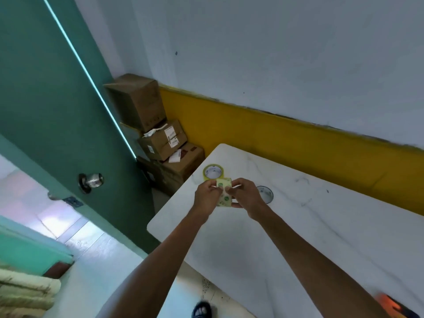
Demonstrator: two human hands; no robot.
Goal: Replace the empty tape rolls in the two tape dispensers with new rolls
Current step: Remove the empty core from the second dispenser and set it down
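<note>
Both your hands are up over the near-left corner of the tabletop (298, 226), closed around one pale tape roll (223, 192) with small green printed marks. Left hand (206, 197) pinches its left side, fingers curled in. Right hand (246, 197) grips the right side, thumb at the lower edge. Neither hand is free, and the roll hangs between them, above the surface and not resting on it.

A second tape roll (213, 172), yellowish with a white core, lies flat on the tabletop just beyond your hands and slightly left, close to the far-left edge. Your left hand is nearer to it. Its hole faces up, so its axis is vertical. The held roll is seen on its outer band with its axis running roughly left-right between your palms; exact tilt is hard to tell.

A round grey cap (265, 194) is set in the tabletop just right of your right hand. Something orange (392, 306) shows, blurred, at the near-right corner; cannot tell if it is a dispenser. No dispenser is clearly in view.

Judgement: you look to be picking at the held roll's loose end or wrapper before loading, so the task is early. The next move likely goes toward the near right, away from the spare roll.

Cardboard boxes (158, 134) are stacked in the corner by the green door (57, 111).
</note>
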